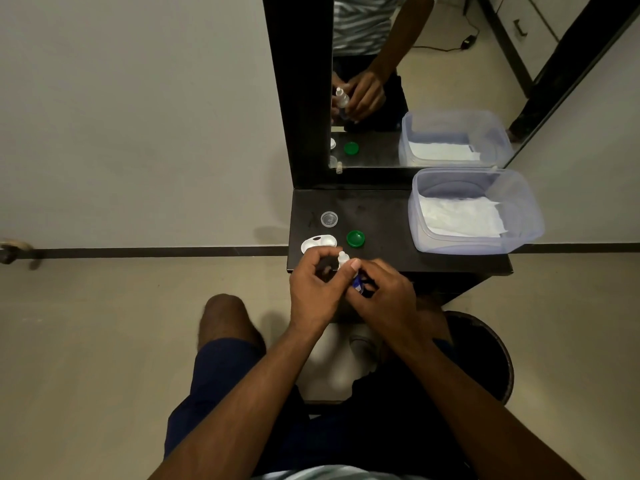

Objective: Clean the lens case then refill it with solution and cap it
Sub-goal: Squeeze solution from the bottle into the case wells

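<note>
White lens case [318,243] lies open on the black shelf [381,216]; green cap [355,238] and clear cap [329,218] rest apart; bottle [344,260] tilted.

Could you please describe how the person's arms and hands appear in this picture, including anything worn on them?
Both forearms are bare down to the wrists, with no sleeve reaching them. The left hand and right hand are bare too: no gloves, and no rings, watch or bracelet that I can see.

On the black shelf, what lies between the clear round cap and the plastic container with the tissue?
In the head view, only bare black shelf lies between the clear cap and the plastic container. The green cap sits nearer the person, below that stretch.
</note>
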